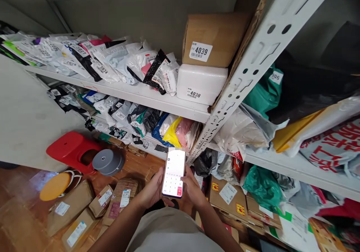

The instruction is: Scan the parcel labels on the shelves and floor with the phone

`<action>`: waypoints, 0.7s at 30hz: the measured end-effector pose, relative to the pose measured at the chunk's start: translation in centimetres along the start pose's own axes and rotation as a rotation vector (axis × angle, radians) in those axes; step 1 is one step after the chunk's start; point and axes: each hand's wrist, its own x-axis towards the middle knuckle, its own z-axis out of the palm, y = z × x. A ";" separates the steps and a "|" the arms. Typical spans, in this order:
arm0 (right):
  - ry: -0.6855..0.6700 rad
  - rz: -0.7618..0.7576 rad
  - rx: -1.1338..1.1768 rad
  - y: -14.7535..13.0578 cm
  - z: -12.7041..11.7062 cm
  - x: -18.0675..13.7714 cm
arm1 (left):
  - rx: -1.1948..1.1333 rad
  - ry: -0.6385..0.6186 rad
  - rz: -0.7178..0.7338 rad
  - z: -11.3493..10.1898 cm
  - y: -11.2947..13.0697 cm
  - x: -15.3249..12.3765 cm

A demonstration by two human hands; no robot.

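A smartphone (173,173) with a bright keypad screen is held upright in front of my body, low in the view. My left hand (151,190) wraps its left edge, fingers closed behind it. Cupping the right edge is my right hand (192,187), its thumb resting by the screen's lower right corner. Just beyond the phone stand white metal shelves (168,102) packed with labelled parcels.
A cardboard box marked 4039 (213,38) sits on a white foam box marked 4038 (200,83) on the upper shelf. Several brown parcels (84,207) lie on the floor at left, near a red stool (70,149), a grey round device (108,161) and an orange disc (54,186).
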 end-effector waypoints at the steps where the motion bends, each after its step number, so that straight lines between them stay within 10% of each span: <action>1: -0.022 -0.005 -0.005 -0.2 -0.2 -0.1 | -0.005 -0.001 0.000 -0.1 0.0 0.0; 21: -0.061 -0.006 -0.004 -0.8 -0.3 -0.1 | -0.099 -0.242 0.059 -1.5 0.0 0.1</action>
